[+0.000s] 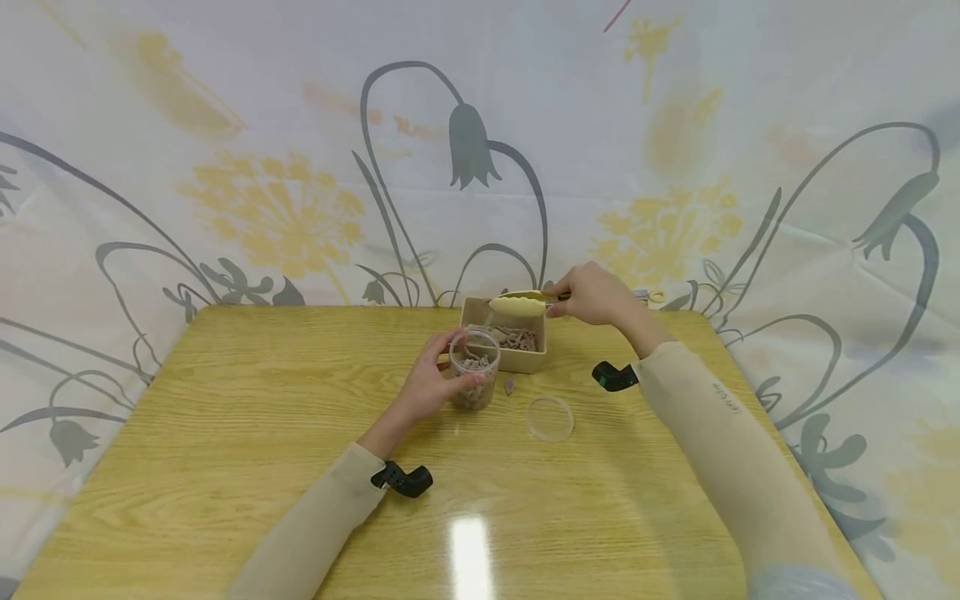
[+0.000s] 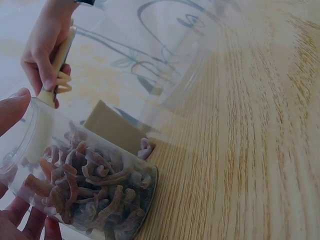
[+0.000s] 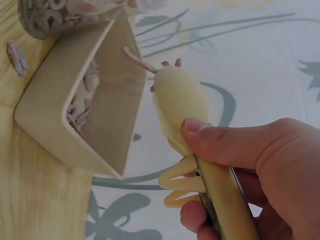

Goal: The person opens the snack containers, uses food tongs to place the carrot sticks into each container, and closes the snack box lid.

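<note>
My left hand [image 1: 431,382] grips a clear round jar [image 1: 482,387] that holds purplish-brown dried strips [image 2: 100,180]. Its open mouth is at the top in the head view. My right hand [image 1: 595,293] holds cream-coloured tongs [image 1: 519,306] above a beige rectangular box [image 1: 517,360]. In the right wrist view, a few strips [image 3: 137,61] stick out from the tip of the tongs [image 3: 182,95]. More strips [image 3: 80,107] lie inside the box. One loose piece [image 1: 509,386] rests on the table between the jar and a clear round lid [image 1: 550,418].
The box stands near the back edge of the wooden table [image 1: 262,400], close to a flower-printed cloth [image 1: 285,150]. A black camera mount [image 1: 403,479] sits on the left wrist, another mount [image 1: 615,377] on the right.
</note>
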`<state>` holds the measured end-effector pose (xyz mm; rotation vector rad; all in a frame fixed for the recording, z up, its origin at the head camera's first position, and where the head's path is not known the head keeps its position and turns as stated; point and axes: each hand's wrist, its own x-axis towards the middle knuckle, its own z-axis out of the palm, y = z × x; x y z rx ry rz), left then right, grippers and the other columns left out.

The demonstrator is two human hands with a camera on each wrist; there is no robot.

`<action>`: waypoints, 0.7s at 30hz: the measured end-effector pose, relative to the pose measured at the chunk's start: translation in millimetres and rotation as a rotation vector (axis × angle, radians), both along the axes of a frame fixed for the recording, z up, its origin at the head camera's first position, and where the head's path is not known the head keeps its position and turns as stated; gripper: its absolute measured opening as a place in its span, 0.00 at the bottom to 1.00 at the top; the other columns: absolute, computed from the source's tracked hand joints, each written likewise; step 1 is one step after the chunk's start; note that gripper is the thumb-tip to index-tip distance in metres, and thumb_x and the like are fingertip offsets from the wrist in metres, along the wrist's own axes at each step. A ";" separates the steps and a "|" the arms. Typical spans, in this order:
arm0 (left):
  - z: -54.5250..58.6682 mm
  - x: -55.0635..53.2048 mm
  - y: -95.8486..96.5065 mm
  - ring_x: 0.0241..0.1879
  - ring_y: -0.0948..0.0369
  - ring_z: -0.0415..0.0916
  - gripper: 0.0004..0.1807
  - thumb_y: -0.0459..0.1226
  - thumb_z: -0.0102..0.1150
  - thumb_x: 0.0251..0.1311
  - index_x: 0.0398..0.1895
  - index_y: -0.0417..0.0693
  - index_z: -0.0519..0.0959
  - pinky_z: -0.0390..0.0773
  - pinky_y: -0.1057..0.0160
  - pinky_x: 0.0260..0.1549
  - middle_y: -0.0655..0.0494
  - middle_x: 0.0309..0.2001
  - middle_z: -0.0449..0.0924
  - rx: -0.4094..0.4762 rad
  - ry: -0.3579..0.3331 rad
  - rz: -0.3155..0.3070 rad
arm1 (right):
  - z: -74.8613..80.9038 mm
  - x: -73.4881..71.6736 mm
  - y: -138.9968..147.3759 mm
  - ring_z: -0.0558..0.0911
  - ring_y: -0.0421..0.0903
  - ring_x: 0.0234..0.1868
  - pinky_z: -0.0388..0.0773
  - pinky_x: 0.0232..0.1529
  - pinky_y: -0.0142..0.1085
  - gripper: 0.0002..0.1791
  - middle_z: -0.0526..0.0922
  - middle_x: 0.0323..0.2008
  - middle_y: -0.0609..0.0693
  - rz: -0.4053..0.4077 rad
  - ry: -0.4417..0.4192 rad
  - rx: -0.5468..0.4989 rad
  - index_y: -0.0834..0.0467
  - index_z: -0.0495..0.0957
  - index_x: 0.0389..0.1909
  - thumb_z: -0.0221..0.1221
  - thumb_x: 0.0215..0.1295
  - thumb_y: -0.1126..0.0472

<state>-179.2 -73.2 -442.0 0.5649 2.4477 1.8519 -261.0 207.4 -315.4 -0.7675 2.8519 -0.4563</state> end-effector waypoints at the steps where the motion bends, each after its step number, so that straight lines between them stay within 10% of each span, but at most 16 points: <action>1: -0.2 -0.1 0.1 0.64 0.49 0.64 0.42 0.38 0.73 0.57 0.74 0.45 0.63 0.69 0.45 0.61 0.46 0.65 0.66 0.001 0.001 0.000 | 2.6 0.7 1.0 0.55 0.39 0.13 0.59 0.21 0.35 0.20 0.88 0.42 0.54 -0.002 0.009 -0.009 0.60 0.84 0.54 0.68 0.64 0.56; 21: -3.0 -1.9 -0.2 0.64 0.49 0.63 0.44 0.39 0.73 0.57 0.75 0.44 0.62 0.69 0.43 0.61 0.45 0.66 0.65 -0.008 0.016 -0.003 | 42.1 37.0 3.3 0.54 0.40 0.13 0.57 0.19 0.35 0.22 0.86 0.49 0.54 0.043 -0.016 -0.161 0.57 0.82 0.57 0.69 0.63 0.57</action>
